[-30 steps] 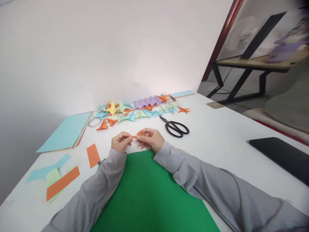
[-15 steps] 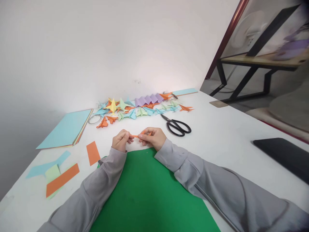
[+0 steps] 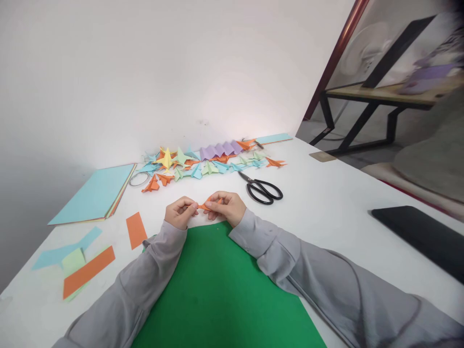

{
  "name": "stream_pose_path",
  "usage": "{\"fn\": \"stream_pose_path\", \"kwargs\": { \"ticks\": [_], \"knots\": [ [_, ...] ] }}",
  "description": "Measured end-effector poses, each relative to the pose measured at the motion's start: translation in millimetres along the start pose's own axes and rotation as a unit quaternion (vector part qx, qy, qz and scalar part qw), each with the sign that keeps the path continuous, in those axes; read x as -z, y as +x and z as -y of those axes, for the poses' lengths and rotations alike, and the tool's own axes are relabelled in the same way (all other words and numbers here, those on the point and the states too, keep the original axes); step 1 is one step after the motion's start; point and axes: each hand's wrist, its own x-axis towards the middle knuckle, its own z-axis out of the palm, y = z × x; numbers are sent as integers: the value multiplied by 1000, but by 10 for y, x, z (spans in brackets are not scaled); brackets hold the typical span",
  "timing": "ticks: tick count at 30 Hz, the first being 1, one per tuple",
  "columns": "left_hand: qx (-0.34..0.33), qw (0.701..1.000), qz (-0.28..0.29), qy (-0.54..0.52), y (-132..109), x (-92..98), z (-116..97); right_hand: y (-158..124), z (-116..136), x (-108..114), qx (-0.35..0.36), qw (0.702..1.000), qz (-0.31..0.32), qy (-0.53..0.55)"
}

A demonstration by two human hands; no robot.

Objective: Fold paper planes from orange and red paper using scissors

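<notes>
A small folded orange paper piece (image 3: 206, 205) is pinched between both my hands just beyond the far edge of a green sheet (image 3: 224, 295) on the white table (image 3: 337, 203). My left hand (image 3: 179, 212) is closed on its left end. My right hand (image 3: 226, 207) is closed on its right end, fingers curled over it. Both arms wear grey sleeves that lie across the green sheet.
Black scissors (image 3: 261, 189) lie right of my hands. A row of folded paper figures (image 3: 206, 163) runs along the wall. A stack of coloured sheets (image 3: 94, 194), a tape ring (image 3: 137, 179) and loose orange strips (image 3: 87, 271) lie left. A black slab (image 3: 422, 237) lies at the right.
My hands have come a little closer together on the orange piece, which now bends up in the middle. The view has shifted slightly.
</notes>
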Motion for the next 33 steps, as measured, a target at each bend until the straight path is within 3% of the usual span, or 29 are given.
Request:
{"fn": "stream_pose_path", "kwargs": {
  "ticks": [7, 12, 17, 26, 33],
  "knots": [
    [84, 995, -22, -46, -36, -65, -27, -12, 16, -17, 36, 999, -13, -37],
    [80, 993, -28, -76, -37, -75, -24, 7, -3, -23, 78, 994, -60, -55],
    [99, 990, -46, -93, -59, -106, -27, 21, -33, -20, 94, 992, -55, -56],
    [88, 994, -48, -36, -51, -96, -96, -18, -19, -40, 72, 996, -36, -34],
    [152, 982, -57, -93, -40, -75, -102, 27, -29, 3, 8, 998, -51, 44]
  ]
}}
